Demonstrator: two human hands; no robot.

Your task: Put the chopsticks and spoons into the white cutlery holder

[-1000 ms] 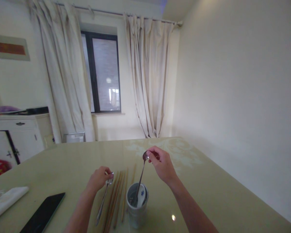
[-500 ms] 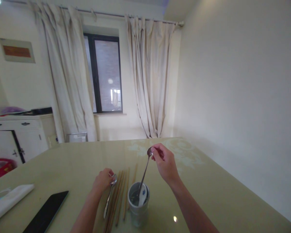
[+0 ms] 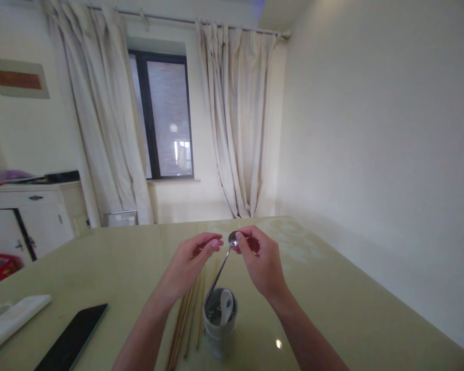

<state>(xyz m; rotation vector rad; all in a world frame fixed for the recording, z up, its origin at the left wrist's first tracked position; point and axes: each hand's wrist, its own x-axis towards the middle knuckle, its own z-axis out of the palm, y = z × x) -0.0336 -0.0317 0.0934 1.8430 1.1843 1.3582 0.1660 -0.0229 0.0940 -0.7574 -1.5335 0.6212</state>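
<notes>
Head view, lower centre: two hands over the table (image 3: 332,319). The right hand (image 3: 261,260) pinches one metal spoon (image 3: 232,238) by its bowl, handle slanting down to one cup's (image 3: 221,340) left rim. The left hand (image 3: 191,264), loosely curled, seemingly empty, hovers just left of that bowl. One white spoon (image 3: 227,305) leans inside the cup; wooden sticks (image 3: 191,319), too overlapped to count, lie alongside.

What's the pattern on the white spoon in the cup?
The white spoon has a small blue mark; the head view shows it.
</notes>
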